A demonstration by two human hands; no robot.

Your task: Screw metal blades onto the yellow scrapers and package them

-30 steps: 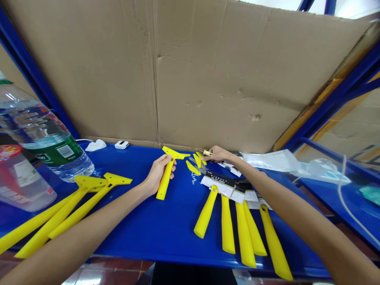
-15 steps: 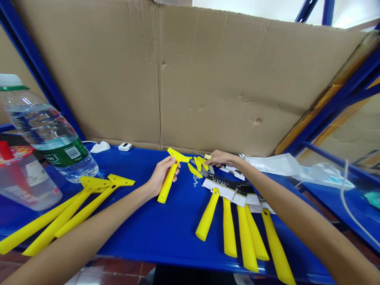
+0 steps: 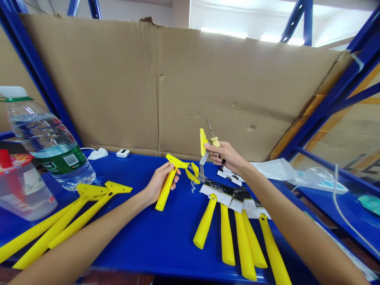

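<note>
My left hand [image 3: 162, 180] is closed around a yellow scraper handle [image 3: 166, 190], whose wide head points up and away. Raised off the table, my right hand [image 3: 228, 155] grips a screwdriver [image 3: 215, 141] with its shaft upward. The same fingers pinch a yellow head plate [image 3: 203, 139] and a grey metal blade [image 3: 204, 159]. Loose yellow plates [image 3: 192, 176] and small rings or screws [image 3: 192, 187] lie between my hands, with more metal pieces. Below my right forearm are several yellow-handled scrapers [image 3: 228, 233] with black-and-white card sleeves [image 3: 219, 190] on their heads.
Yellow scraper handles [image 3: 90, 191] lie at the left on the blue table [image 3: 142, 241]. Behind them stand a large water bottle [image 3: 59, 150] and a clear plastic jar [image 3: 29, 190]. A cardboard wall [image 3: 118, 79] closes off the back. White packaging [image 3: 273, 170] rests at the right.
My right hand has risen from the pile of parts, bringing up the screwdriver, a yellow head plate and a metal blade. My left hand keeps its hold on the scraper handle. The view has tilted slightly upward.
</note>
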